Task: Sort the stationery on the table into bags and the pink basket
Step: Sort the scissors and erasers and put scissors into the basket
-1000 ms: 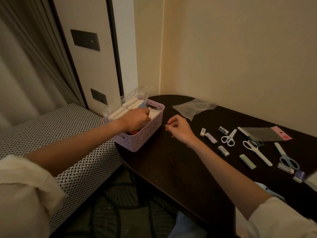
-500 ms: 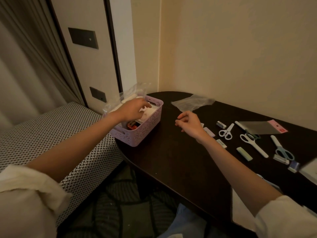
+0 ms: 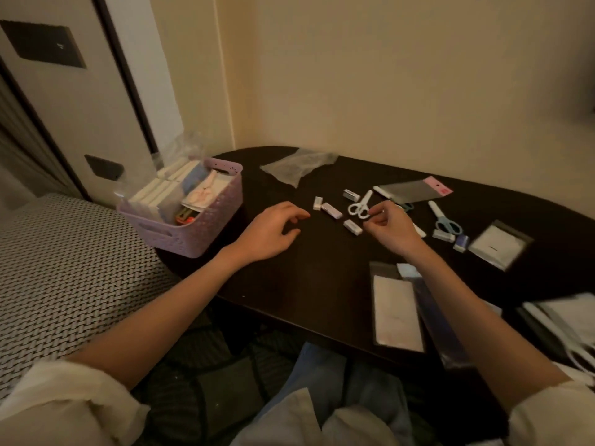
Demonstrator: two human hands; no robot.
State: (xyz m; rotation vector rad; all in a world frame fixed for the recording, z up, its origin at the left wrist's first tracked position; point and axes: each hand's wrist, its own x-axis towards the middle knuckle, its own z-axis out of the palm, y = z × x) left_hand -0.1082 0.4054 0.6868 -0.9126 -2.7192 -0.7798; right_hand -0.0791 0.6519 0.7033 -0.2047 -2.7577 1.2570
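The pink basket (image 3: 199,226) stands at the left end of the tabletop (image 3: 306,284), packed with bagged stationery. Loose erasers (image 3: 331,210) and the white scissors (image 3: 360,206) lie mid-table, the blue scissors (image 3: 446,220) further right, a clear bag (image 3: 297,165) behind them near the wall. My left hand (image 3: 269,235) hovers beside the erasers, grip apart, fingers loosely curved, holding nothing. My right hand (image 3: 391,228) is just beside the white scissors, fingers curled; whether that grip pinches anything I cannot tell. Flat packets (image 3: 396,317) lie near the front edge.
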